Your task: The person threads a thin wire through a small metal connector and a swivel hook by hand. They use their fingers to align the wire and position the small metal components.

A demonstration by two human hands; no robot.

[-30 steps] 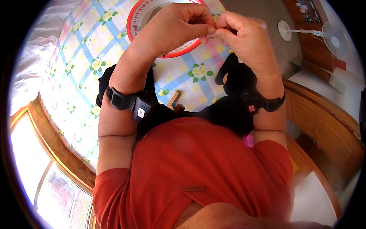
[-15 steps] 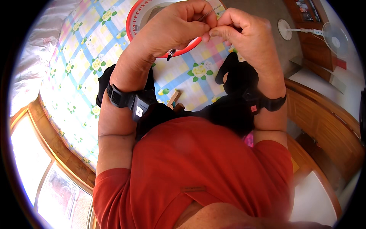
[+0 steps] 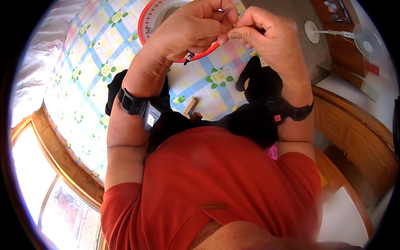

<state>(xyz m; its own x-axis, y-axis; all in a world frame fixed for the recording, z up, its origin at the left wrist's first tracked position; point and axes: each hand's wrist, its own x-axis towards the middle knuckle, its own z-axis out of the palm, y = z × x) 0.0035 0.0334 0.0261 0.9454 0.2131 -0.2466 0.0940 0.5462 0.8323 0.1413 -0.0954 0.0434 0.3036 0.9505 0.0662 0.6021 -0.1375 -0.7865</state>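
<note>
My left hand and my right hand meet fingertip to fingertip above the near edge of a white basin with a red rim. A thin needle-like rod shows among the curled fingers of my left hand. Under that hand dangles a short dark strand that looks beaded; where it is held is hidden. My right thumb and index finger are pinched together right beside the left fingertips. Whatever lies between them is too small to make out.
A flowered, checked cloth spreads beneath the basin and around my dark-clothed legs. Close to my lap lie small wooden pieces. A white fan stands at the far right, wooden furniture at the right, and a window at the lower left.
My left hand has turned slightly, and less of the thin rod shows past its fingers. The dark strand has shifted a little up and right. My right hand has hardly moved.
</note>
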